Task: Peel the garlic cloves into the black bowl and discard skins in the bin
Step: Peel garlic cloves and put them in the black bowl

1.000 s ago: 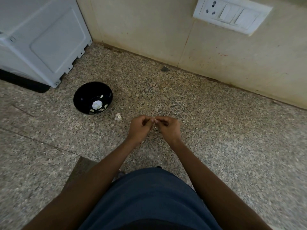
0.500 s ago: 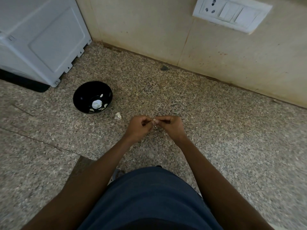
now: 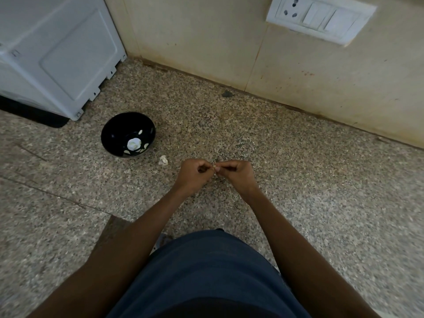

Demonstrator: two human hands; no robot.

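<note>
My left hand [image 3: 193, 174] and my right hand [image 3: 236, 174] meet fingertip to fingertip above the speckled counter, both pinching one small garlic clove [image 3: 215, 167] that is mostly hidden by the fingers. The black bowl [image 3: 110, 136] stands to the left, a hand's width from my left hand; it holds several pale peeled cloves [image 3: 133, 144] on its bottom. A white scrap of garlic skin [image 3: 163, 160] lies on the counter between the bowl and my left hand. No bin is in view.
A white appliance [image 3: 52, 53] stands at the back left on a dark mat. The beige wall [image 3: 229, 42] runs along the back with a switch plate [image 3: 319, 19] at upper right. My blue-clad body [image 3: 206, 271] is at the counter's front edge.
Both hands stay together on the clove; they have shifted very slightly and the fingers work at it. Bowl and skin scrap have not moved.
</note>
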